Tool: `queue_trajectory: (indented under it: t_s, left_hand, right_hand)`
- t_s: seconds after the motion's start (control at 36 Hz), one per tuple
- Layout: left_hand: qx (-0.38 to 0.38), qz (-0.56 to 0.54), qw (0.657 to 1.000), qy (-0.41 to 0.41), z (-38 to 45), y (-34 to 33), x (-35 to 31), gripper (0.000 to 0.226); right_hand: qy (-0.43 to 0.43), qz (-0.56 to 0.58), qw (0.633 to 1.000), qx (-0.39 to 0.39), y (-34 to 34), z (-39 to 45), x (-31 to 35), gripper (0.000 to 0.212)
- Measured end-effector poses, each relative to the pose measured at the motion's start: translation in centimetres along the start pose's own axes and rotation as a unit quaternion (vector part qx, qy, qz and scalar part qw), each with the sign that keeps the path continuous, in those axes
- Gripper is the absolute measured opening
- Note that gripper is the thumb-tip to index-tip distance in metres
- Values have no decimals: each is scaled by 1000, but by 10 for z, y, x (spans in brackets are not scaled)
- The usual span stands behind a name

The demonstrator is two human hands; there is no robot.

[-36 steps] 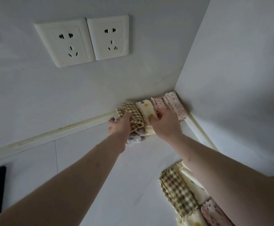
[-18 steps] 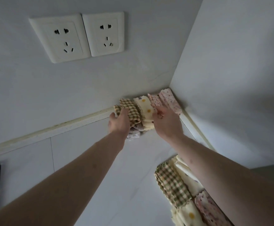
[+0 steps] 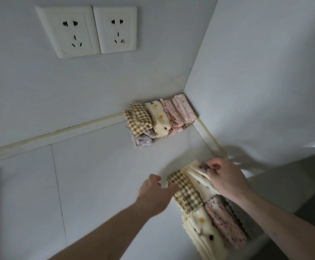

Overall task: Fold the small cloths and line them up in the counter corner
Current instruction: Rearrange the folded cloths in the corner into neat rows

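One view only, from a wide-angle camera on the person's head. It looks forward and down over a white counter (image 3: 100,177) into the far right corner where two walls meet. Two sockets (image 3: 89,30) on the far wall sit top left, tilted by the lens. Both forearms enter from the near edge, so the hands lie close under the camera; the row of cloths (image 3: 160,119) in the corner is farther off. A dark edge shows far left.
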State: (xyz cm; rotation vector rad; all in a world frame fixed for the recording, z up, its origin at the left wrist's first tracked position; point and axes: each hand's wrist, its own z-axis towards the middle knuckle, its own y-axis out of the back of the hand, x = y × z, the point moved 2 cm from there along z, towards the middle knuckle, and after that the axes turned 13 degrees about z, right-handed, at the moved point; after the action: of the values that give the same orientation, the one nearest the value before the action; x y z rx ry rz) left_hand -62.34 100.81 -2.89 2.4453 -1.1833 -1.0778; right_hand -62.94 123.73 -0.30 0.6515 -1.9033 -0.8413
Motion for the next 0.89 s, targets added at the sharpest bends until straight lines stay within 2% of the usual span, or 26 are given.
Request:
queue_trajectory:
  t_s: [0.08,0.14,0.25,0.31,0.44,0.58,0.72,0.89]
  left_hand:
    - [30,-21,999,17,-2,-17,1,51]
    - [28,-65,997,35,-1,-24,0,47]
    - [23,-135,989,62,0,-31,-4,34]
    - [24,-137,988,63,1,-33,-6,28]
    - [6,-148,988,35,1,-32,-15,8]
    - [-16,-143,990,3,5,-18,-17,16]
    - [6,-139,989,-44,11,4,-22,21]
    - [-47,-173,979,-92,20,46,-56,21]
  right_hand:
    - [-12,-40,999,11,-1,-6,-9,23]
    - [-19,-38,999,18,-6,-11,-11,16]
    - [-18,3,1000,17,-17,-16,-9,5]
    - [-23,33,999,19,-22,-17,-7,14]
    - [-56,70,995,45,-31,-15,-1,6]
    - [-75,131,987,53,-23,-10,9,7]
    - [-99,238,965,49,-6,-3,24,14]
    - [-123,353,927,-8,18,30,42,21]
